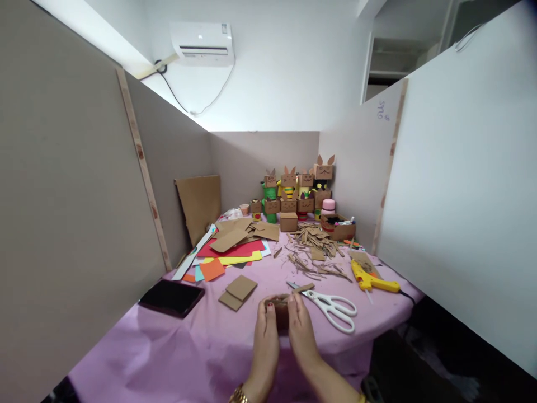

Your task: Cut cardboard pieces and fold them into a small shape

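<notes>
Between both palms I hold a small brown cardboard box [282, 320] near the table's front edge. My left hand [267, 324] presses on its left side, fingers wrapped along it. On the opposite side my right hand [301, 323] closes against the cardboard. The box's lower part is in shadow, and its far side is hidden. White-handled scissors [331, 309] lie just right of my right hand, with a cardboard strip [304, 287] by their blades. Two cardboard squares [240, 290] overlap to the left of my hands.
A black tablet or phone [171, 298] lies at left. Coloured paper [229, 258] and cardboard sheets [230, 238] sit behind it. Cardboard scraps [312, 240] spread mid-table. A yellow glue gun [373, 280] rests at right. Cardboard animal figures [288, 179] stand at the back. Partition walls [264, 151] enclose the table.
</notes>
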Action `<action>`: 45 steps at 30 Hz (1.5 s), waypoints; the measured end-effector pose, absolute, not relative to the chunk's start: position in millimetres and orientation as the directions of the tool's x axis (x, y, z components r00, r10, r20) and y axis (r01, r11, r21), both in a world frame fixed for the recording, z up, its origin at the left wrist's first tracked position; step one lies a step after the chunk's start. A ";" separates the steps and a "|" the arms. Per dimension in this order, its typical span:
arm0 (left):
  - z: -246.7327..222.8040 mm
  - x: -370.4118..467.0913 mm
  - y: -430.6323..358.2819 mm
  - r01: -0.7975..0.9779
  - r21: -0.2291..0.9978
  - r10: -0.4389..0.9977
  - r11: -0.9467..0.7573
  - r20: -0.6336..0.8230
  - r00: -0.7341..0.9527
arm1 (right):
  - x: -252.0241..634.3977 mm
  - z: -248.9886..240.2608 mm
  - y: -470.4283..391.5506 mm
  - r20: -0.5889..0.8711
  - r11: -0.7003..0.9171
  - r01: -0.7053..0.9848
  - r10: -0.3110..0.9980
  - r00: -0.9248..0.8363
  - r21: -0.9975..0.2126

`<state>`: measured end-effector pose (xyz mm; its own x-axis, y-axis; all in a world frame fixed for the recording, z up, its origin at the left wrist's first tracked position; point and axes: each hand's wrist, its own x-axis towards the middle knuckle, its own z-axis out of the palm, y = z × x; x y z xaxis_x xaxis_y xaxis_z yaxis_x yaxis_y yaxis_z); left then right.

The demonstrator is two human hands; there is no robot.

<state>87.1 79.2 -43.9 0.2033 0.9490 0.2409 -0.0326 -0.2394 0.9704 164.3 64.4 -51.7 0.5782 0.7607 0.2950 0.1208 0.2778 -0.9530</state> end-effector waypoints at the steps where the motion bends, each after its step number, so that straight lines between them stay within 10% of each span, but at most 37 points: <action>1: -44.0 86.1 78.9 -0.036 0.972 0.949 -0.234 0.236 0.207 | 163.3 -53.2 64.9 0.279 0.271 0.103 0.759 0.588 -0.957; 45: -46.4 79.7 78.2 -0.032 0.971 0.960 -0.238 0.240 0.145 | 148.2 -50.7 70.2 0.225 0.295 0.002 0.725 0.651 -0.956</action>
